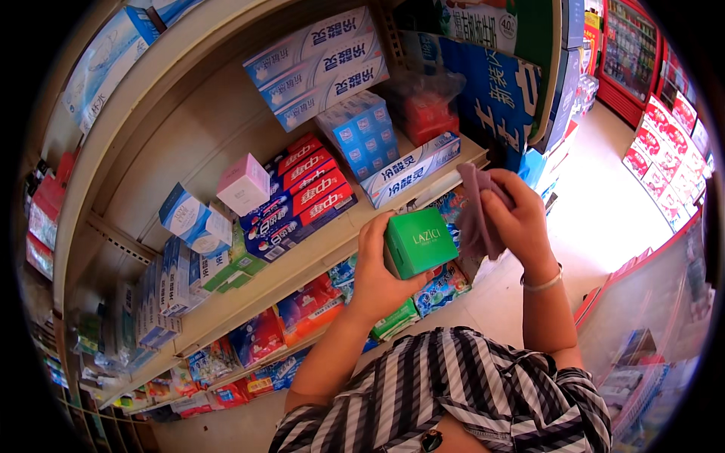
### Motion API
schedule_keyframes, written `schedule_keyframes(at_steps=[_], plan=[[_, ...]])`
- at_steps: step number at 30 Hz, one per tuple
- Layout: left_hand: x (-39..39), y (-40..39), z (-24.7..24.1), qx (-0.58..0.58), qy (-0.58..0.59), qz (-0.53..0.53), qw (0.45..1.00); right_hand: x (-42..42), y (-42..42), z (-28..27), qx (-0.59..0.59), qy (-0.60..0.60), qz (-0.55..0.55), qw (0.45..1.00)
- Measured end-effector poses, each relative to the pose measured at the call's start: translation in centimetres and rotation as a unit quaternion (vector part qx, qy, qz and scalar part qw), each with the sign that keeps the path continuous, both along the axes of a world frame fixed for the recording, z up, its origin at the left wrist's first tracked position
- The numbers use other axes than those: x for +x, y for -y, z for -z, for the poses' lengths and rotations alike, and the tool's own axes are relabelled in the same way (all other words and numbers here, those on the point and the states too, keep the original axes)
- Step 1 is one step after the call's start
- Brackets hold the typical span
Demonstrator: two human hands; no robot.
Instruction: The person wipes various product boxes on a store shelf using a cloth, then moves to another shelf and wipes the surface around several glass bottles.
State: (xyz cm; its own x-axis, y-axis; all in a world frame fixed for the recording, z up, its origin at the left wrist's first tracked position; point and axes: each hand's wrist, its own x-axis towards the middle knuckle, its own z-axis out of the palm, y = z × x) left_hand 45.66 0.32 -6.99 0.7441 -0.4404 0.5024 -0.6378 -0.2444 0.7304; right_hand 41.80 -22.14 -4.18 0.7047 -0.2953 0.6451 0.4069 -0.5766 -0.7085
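My left hand (376,277) grips a green cardboard box (423,242) by its side and lower edge, in front of the shelf. The box's top face bears pale lettering. To the right, my right hand (512,215) pinches a mauve cloth (480,218) that hangs in folds just beside the box. A small pink box (244,184) stands on stacked red and blue toothpaste cartons (317,198) on the shelf. Left of it, a blue and white box (195,221) rests on green and white cartons (235,266).
The cream shelf board (272,289) holds toothpaste cartons (325,65) and a blue patterned box stack (362,136). Detergent bags (308,308) fill the shelf below. A glass display case (645,340) stands at the right. Red-framed drinks coolers (628,56) are farther back.
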Motion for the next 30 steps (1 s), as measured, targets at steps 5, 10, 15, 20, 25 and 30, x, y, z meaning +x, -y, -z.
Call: schedule_keyframes(at_steps=[5, 10, 15, 20, 25, 30], plan=[[0.9, 2.9, -0.8, -0.039, 0.119, 0.073, 0.989, -1.2, -4.9, -2.0, -0.257, 0.1, -0.024, 0.961], [-0.7, 1.8, 0.0, -0.025, 0.082, -0.078, 0.993, 0.1, -2.4, 0.5, -0.197, 0.063, -0.01, 0.978], [-0.8, 0.5, 0.4, -0.031, 0.079, -0.086, 0.993, -1.1, -1.5, 3.3, -0.166, 0.02, -0.036, 0.985], [0.1, -2.8, 1.4, -0.25, -0.102, -0.023, 0.963, -1.3, -1.5, 5.8, -0.109, -0.039, -0.084, 0.99], [-0.4, -6.1, -3.9, -0.311, 0.012, -0.037, 0.95, -1.4, -2.3, 6.4, -0.063, -0.039, -0.154, 0.985], [0.2, -9.1, -13.1, -0.354, 0.232, -0.013, 0.906, -1.3, -2.6, 6.2, -0.096, -0.05, -0.193, 0.975]])
